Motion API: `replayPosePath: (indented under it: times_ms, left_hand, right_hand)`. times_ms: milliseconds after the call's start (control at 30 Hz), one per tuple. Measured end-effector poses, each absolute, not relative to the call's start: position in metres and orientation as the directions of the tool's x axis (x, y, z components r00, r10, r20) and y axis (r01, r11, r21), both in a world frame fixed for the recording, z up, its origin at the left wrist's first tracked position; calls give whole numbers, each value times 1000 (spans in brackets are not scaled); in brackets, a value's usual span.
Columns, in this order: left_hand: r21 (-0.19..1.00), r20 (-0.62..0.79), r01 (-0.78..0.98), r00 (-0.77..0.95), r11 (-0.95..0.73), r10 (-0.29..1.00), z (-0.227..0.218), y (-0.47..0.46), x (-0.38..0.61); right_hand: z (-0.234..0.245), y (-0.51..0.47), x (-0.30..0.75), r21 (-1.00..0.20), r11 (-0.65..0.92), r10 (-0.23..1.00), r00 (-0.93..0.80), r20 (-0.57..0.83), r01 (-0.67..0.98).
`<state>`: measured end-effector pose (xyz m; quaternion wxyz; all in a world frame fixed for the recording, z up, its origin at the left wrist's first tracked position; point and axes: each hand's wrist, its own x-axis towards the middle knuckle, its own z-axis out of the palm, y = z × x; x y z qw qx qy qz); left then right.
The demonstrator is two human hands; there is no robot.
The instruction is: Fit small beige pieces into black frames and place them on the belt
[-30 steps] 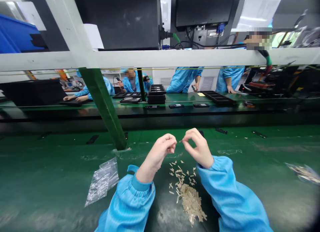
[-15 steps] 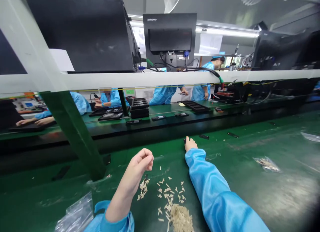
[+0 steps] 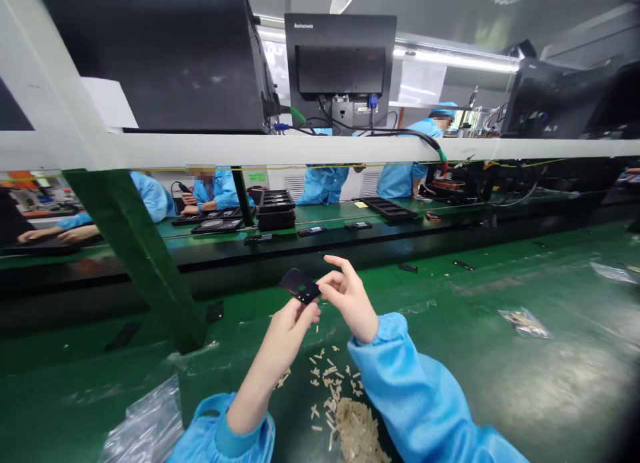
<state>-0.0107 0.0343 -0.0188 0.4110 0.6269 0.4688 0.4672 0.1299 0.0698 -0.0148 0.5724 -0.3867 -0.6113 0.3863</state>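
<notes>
My left hand (image 3: 289, 323) pinches a small flat black part (image 3: 299, 286) with holes in it, held up over the green mat. My right hand (image 3: 345, 296) is right beside it, thumb and a finger touching the part's right end while the other fingers stick out. Below both hands lies a heap of small tan strips (image 3: 350, 423), with loose ones scattered toward the hands. Both arms wear blue sleeves.
A clear plastic bag (image 3: 145, 426) lies at the lower left, and two more bags (image 3: 525, 321) at the right. A green post (image 3: 135, 256) stands to the left. Beyond runs a conveyor (image 3: 320, 240) with black parts and trays (image 3: 393, 211). Several people in blue work across it.
My right hand has come back from the mat's far side with the black part. My left hand has risen and taken hold of it. Earlier both hands pinched a tan strip.
</notes>
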Motion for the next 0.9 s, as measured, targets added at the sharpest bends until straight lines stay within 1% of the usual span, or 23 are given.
replayPosePath:
  times_ms: [33,100,167,300,367,433,500,567,700,800,900]
  left_hand:
    - [948,224,201,121,-245,967,-18,32,-11]
    - [937,264,210,93,-278,960,-14,26,-10]
    - [926,294,222,84,-306,952,-10,19,-9]
    - [894,378,241,50,-378,925,-3,6,-7]
    - [866,427,278,25,-417,904,-1,0,-6]
    - [827,482,325,10,-459,876,1,-5,-5]
    - [769,554,376,11,-517,833,2,-10,-5]
    - [695,628,435,21,-573,778,2,-12,-3]
    - [516,753,556,67,-652,654,2,-14,-1]
    - [411,798,624,107,-664,594,1,-15,1]
    - [350,818,667,124,-658,562,-1,-16,2]
  right_hand:
    - [-11,59,126,-895,441,894,-54,444,-63]
    - [-7,44,124,-866,477,873,-40,487,-149]
    - [-7,36,129,-854,508,860,2,511,-115]
    - [-6,29,138,-783,621,773,127,621,46]
    - [-3,23,139,-747,658,738,117,665,99]
    - [0,15,137,-733,672,731,62,679,103]
    - [2,8,134,-732,676,732,35,681,87]
    - [3,4,132,-728,680,727,52,685,82]
    - [2,1,131,-705,697,700,90,708,131]
    - [0,2,131,-675,714,673,87,735,186]
    - [-1,2,131,-650,726,648,93,756,224]
